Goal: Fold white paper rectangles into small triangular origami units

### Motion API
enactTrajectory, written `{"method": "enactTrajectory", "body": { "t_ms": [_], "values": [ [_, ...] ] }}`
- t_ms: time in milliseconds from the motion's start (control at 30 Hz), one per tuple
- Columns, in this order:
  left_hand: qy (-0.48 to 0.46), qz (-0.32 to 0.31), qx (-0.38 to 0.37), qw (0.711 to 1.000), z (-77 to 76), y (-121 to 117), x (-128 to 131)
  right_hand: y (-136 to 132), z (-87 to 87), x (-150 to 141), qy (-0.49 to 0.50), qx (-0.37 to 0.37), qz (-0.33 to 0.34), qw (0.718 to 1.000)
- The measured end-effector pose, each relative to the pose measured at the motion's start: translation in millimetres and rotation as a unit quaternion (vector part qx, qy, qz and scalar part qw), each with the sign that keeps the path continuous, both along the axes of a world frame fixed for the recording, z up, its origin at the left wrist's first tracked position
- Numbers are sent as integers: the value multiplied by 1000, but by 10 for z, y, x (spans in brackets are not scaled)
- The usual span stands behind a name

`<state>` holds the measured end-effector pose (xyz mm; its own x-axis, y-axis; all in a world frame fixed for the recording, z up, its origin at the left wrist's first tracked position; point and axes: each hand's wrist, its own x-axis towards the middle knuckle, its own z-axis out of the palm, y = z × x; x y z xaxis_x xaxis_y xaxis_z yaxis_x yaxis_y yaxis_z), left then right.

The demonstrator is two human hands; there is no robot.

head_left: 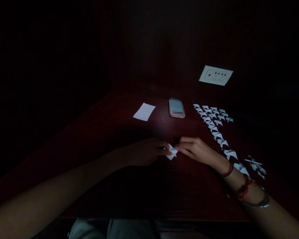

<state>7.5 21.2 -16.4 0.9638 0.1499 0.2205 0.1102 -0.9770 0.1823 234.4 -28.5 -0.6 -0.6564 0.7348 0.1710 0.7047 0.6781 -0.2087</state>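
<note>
As 2 hands (pixel 148 151) (pixel 194 148) hold folded paper (pixel 172 153), corners rightward, long axis unclear

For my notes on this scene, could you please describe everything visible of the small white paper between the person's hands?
The folded paper is small, white and angular, with pointed corners and shaded creases. It sits low over the dark reddish table. Fingers of the left hand cover its left part; the right hand's fingertips meet its right edge. Its underside is hidden.
</note>
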Motion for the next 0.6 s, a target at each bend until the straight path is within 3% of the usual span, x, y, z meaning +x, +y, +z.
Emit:
{"method": "enactTrajectory", "body": {
  "t_ms": [333,600],
  "values": [
    [-21,-4,24,999,-16,17,22,71,-46,-39,74,-51,5,996],
    [-16,-7,29,999,-11,6,17,109,-72,-107,104,-80,-52,990]
  ]
}}
